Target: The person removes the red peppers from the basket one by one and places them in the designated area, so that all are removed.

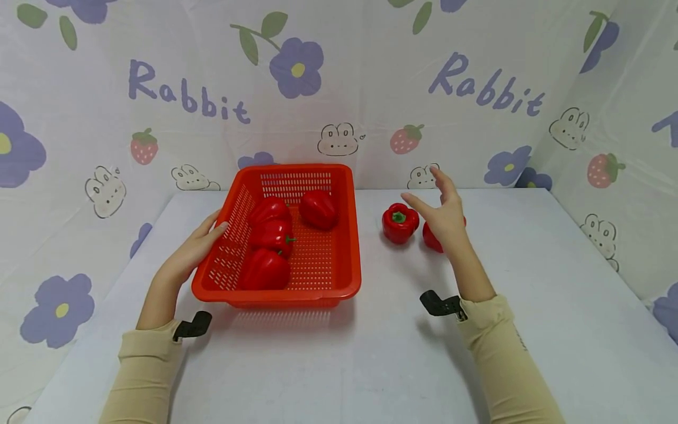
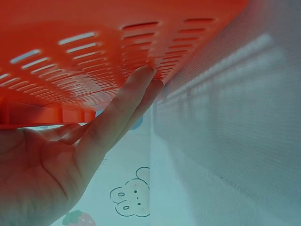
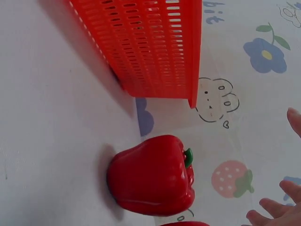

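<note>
A red plastic basket (image 1: 346, 282) with slotted walls holds several red bell peppers (image 1: 320, 211). My left hand (image 1: 193, 250) grips its left side, thumb over the rim; the left wrist view shows that hand's fingers (image 2: 115, 117) stretched along the outer wall. To the right of the basket, an upright red bell pepper (image 1: 398, 227) with a green stem stands on the table. Another bell pepper (image 1: 431, 240) beside it is partly hidden behind my right hand (image 1: 445, 215), which is raised with thumb and fingers spread, holding nothing. In the right wrist view the nearer pepper (image 3: 150, 176) shows whole.
The white table (image 1: 381, 359) backs onto a hanging cloth (image 1: 365, 76) printed with rabbits, flowers and strawberries. The basket's far end stands close to that cloth. Black wrist mounts (image 1: 442, 303) stick out from both sleeves.
</note>
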The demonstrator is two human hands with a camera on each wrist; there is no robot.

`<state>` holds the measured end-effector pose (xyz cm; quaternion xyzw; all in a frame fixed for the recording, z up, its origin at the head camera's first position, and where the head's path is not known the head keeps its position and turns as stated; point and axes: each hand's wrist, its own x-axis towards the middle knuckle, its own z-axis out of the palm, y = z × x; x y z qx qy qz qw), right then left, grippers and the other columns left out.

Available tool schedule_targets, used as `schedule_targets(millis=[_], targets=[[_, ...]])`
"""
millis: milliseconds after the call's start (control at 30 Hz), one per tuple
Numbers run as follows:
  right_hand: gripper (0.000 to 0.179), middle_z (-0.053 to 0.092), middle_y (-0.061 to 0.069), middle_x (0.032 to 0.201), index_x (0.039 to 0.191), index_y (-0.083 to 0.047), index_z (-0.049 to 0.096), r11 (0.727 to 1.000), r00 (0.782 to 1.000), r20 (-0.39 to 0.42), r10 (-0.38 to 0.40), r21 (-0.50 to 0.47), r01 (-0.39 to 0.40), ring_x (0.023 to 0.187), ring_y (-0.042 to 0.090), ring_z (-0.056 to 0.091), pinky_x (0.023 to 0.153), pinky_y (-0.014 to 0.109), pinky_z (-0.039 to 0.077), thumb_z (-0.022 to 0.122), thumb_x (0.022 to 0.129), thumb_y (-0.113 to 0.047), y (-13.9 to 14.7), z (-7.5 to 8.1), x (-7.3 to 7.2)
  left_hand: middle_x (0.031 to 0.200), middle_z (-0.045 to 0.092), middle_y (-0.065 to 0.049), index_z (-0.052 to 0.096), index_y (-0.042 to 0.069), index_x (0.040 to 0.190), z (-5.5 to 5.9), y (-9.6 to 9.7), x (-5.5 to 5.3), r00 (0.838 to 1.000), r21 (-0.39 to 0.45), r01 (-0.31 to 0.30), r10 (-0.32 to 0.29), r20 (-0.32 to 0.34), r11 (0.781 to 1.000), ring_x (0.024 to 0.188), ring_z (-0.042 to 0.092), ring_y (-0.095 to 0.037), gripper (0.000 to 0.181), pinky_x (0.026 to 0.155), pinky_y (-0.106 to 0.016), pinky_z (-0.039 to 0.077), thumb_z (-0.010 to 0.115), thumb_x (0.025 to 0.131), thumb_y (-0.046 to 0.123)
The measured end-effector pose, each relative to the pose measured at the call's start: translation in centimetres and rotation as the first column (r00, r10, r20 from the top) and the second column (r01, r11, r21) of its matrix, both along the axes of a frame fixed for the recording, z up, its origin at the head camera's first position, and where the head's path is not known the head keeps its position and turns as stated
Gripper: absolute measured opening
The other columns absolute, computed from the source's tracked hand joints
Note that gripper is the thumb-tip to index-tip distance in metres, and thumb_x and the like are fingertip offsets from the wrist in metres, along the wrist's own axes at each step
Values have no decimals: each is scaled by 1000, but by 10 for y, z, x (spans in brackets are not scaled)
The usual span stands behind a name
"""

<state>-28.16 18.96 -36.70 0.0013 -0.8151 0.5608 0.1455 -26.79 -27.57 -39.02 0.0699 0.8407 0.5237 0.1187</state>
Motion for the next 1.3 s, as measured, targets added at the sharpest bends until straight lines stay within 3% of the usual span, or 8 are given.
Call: schedule_targets(millis=[300,600,833,1300], targets=[[80,27,2,161,154,-22,27,995,996,-11,84,-46,-84,150,23,25,122,45,23,72,88,-30,-20,8,1,138,42,-28,0,22,159,-1,-1,0,1000,4,4,-4,5,1000,82,65,-3,65,73,-24,59,32,105,42],[77,29,9,159,153,-13,28,983,987,-3,161,-93,-160,148,29,28,121,47,25,70,89,-23,-48,35,21,139,41,-28,1,20,159,1,1,2,1000,6,7,-7,-4,1000,83,65,-2,66,74,-23,58,32,105,42],[78,30,8,159,153,-14,29,972,979,-24,202,-117,-204,146,28,31,120,49,27,72,88,-22,-58,33,16,142,39,-28,1,20,159,-1,0,0,1000,-20,-2,2,-6,1000,87,63,-4,67,75,-22,57,32,105,44],[75,31,11,159,152,-10,29,947,955,1,297,-132,-294,145,30,33,119,48,30,69,90,-19,-92,40,27,145,37,-26,1,21,159,-1,-1,0,1000,-39,-1,1,-13,999,90,60,-3,67,77,-18,54,32,105,45]])
